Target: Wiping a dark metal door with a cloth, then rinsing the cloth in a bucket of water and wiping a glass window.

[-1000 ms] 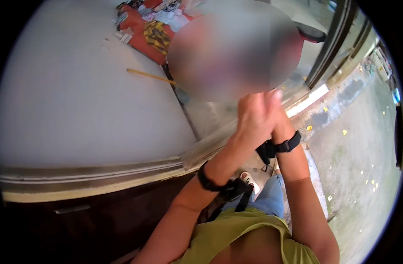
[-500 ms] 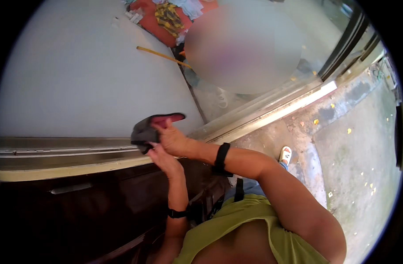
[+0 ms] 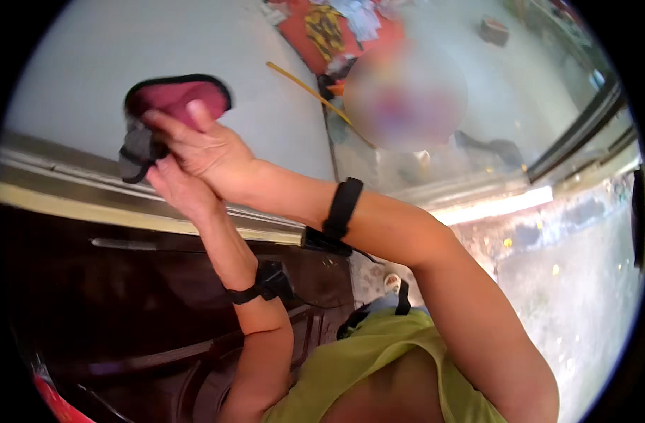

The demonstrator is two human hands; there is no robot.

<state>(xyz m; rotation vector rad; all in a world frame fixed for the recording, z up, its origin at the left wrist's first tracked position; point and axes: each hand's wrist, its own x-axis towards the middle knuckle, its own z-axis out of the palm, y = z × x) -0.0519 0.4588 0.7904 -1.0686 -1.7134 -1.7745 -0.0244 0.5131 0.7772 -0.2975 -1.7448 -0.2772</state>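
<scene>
Pale grey surface [image 3: 90, 106] lies behind both raised hands, right hand [image 3: 206, 151] over left hand [image 3: 178, 187], each clamped on a soft, limp pink-lined dark cloth pouch [image 3: 171, 99], seemingly light and best gripped by its bound rim.

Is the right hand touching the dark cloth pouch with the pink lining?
Touching: the head view shows the right hand with fingers laid over the pouch.
</scene>
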